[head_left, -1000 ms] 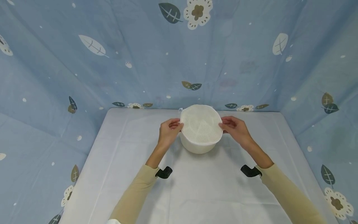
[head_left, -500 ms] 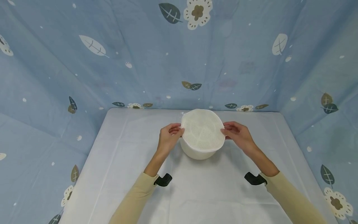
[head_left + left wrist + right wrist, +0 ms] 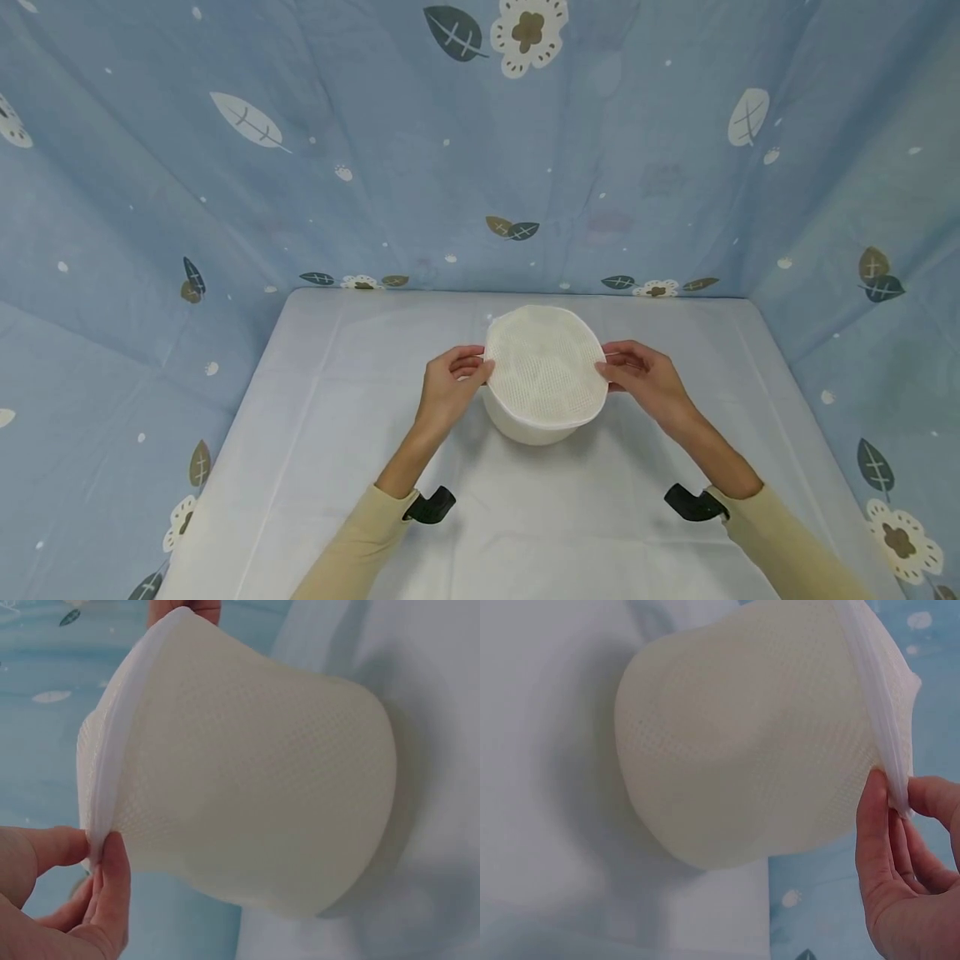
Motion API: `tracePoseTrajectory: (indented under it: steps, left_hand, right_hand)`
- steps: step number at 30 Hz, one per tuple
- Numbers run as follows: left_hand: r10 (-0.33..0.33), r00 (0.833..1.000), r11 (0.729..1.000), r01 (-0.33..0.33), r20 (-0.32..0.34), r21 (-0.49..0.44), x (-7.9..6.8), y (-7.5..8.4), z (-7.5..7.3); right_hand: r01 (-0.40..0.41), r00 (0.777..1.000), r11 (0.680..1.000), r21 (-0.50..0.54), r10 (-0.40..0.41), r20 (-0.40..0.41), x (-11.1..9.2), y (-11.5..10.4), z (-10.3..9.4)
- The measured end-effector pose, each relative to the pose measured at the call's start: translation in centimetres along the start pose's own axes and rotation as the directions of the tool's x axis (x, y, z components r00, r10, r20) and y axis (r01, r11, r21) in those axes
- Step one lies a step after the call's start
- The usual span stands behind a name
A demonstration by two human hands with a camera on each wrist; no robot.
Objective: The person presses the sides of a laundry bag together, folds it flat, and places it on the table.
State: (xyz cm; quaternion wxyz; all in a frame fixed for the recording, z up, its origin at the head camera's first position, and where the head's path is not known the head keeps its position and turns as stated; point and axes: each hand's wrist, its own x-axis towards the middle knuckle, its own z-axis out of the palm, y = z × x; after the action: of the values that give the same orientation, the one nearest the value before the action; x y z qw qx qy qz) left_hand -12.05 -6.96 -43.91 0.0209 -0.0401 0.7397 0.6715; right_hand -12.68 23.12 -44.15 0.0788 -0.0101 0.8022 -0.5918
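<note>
A cream mesh laundry bag [image 3: 545, 367], round and drum-shaped, stands upright on the white-covered table. Around its top edge runs a white zip band [image 3: 112, 765], which also shows in the right wrist view as a pale ribbed strip [image 3: 877, 697]. My left hand [image 3: 447, 387] pinches this edge on the left side between thumb and fingers. On the opposite side, my right hand [image 3: 651, 383] pinches the edge the same way. The mesh top lies fairly flat, and the side wall narrows toward a smaller base. What is inside the bag is hidden.
White cloth covers the table [image 3: 337, 467]. A blue curtain [image 3: 390, 150] printed with leaves and flowers hangs behind and on both sides. Black wrist straps [image 3: 429, 506] sit at the cuffs of the beige sleeves [image 3: 352, 546].
Both hands have drawn the mesh laundry bag toward the near side of the table, its base sliding along with them. The pinch on both sides stays the same.
</note>
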Motion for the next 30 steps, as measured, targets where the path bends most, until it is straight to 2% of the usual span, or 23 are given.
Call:
tracePoseTrajectory:
  steps: [10,15,25,30]
  left_hand:
    - [-0.044,0.999,0.999,0.044,0.003,-0.008,-2.0,-0.1,-0.1]
    - [-0.041,0.999,0.999,0.041,0.019,-0.015,-2.7,-0.4,-0.3]
    - [-0.049,0.998,0.999,0.049,0.029,-0.015,-3.3,-1.0,-0.5]
    - [-0.05,0.998,0.999,0.05,0.042,-0.001,-3.8,0.1,-0.7]
  right_hand:
    - [-0.022,1.0,1.0,0.022,0.022,0.007,-1.6,0.8,0.1]
    - [-0.025,1.0,0.998,0.052,0.024,0.017,-2.3,0.9,0.2]
    - [-0.031,0.999,0.998,0.053,0.029,0.036,-2.8,1.8,0.5]
    - [-0.036,0.999,0.997,0.063,0.034,0.039,-2.7,1.9,0.9]
